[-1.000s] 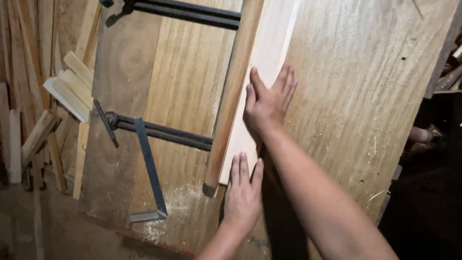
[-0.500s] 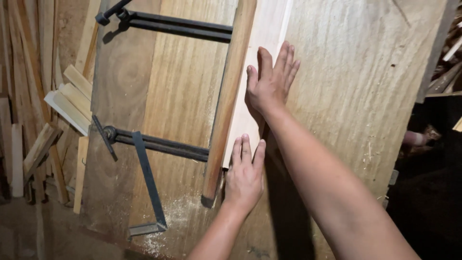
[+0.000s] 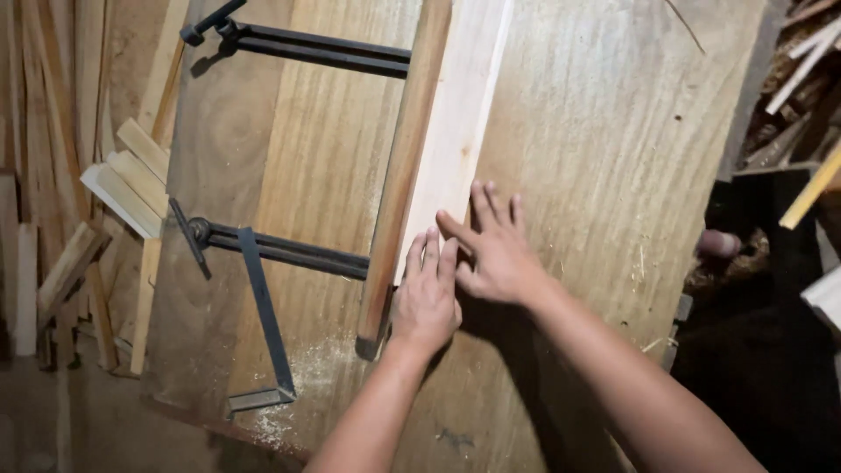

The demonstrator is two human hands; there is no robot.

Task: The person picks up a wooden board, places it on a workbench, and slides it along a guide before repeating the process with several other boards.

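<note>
A pale flat wooden board point(image 3: 455, 131) lies along a thicker brown wooden strip point(image 3: 407, 166) on a large wooden panel point(image 3: 604, 158). My left hand point(image 3: 427, 298) rests flat on the near end of the pale board, fingers together. Just to its right, my right hand point(image 3: 495, 250) lies palm down, fingers spread, on the board's right edge and the panel; its thumb touches my left fingers. Neither hand holds anything.
Two dark metal bar clamps point(image 3: 280, 250) point(image 3: 307, 42) reach across the left part of the panel to the brown strip. A metal square point(image 3: 263, 333) lies near sawdust at the panel's near edge. Wood offcuts point(image 3: 123, 175) are stacked left; more scraps point(image 3: 806, 61) lie right.
My right hand has slid down the pale board toward me and now sits beside my left hand. My left hand has stayed at the board's near end.
</note>
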